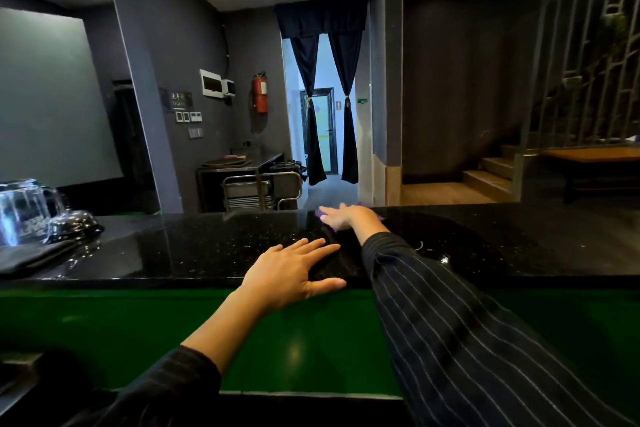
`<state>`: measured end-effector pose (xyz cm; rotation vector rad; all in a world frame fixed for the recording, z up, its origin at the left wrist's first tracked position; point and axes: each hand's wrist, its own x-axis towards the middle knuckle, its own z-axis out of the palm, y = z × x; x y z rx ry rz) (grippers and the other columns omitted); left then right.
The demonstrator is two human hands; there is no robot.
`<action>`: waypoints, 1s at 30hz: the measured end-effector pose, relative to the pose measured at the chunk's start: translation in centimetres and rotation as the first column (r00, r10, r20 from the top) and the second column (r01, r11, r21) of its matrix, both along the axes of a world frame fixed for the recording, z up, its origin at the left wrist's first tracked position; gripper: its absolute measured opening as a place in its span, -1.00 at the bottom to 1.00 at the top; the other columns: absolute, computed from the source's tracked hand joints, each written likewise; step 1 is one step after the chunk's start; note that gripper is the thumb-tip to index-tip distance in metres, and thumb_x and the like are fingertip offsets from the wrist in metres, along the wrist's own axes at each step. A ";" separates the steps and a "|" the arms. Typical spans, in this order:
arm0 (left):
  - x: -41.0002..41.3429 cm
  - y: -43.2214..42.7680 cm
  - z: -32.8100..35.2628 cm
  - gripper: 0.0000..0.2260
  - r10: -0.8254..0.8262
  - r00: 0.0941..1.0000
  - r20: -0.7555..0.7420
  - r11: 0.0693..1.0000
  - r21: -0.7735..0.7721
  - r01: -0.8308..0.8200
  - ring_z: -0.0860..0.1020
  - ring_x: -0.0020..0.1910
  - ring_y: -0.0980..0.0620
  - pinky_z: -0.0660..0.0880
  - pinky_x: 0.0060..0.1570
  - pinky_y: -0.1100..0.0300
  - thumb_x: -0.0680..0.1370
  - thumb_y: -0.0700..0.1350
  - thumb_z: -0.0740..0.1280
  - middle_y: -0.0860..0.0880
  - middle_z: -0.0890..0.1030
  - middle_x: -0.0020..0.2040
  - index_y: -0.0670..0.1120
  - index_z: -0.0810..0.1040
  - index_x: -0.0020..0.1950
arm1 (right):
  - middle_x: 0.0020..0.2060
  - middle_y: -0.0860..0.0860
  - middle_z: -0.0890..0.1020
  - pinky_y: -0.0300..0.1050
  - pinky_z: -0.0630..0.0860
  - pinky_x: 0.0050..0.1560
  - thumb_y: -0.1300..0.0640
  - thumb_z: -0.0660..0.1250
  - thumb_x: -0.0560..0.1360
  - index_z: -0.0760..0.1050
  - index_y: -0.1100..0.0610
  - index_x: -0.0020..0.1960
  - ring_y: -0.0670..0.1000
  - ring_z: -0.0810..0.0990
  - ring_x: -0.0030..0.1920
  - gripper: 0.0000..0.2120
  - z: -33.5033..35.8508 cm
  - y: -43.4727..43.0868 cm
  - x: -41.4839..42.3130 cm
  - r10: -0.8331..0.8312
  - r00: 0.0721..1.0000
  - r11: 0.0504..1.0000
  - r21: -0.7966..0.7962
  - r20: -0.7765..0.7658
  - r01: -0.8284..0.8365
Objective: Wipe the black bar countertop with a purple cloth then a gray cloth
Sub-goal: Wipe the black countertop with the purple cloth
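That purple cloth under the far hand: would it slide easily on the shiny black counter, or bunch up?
The purple cloth probably slides easily: the countertop looks polished and glossy. It seems thin and floppy, only slivers showing around the flat right hand, so it would likely bunch if pushed from one edge.

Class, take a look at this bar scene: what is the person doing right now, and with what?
A person leans over the black bar countertop. Their right hand is stretched to the far edge, pressing flat on a purple cloth that barely shows beneath it. The left hand lies open on the near edge, holding nothing. A folded gray cloth waits unused at the left, beside a glass jug.
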<state>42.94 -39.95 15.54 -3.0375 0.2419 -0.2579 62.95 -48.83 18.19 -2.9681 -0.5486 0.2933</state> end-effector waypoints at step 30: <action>-1.6 0.9 0.6 -0.28 -0.139 0.989 0.046 0.979 -0.147 0.144 0.36 0.40 -0.09 0.29 0.36 -0.15 0.47 0.40 0.08 -0.08 0.36 0.44 0.03 0.14 0.52 | 0.53 0.07 0.23 0.25 0.12 0.43 -0.07 -0.04 0.64 0.18 -0.13 0.53 0.17 0.20 0.51 -0.54 -0.6 -4.2 -17.8 -0.193 0.960 0.978 0.116 0.203 0.173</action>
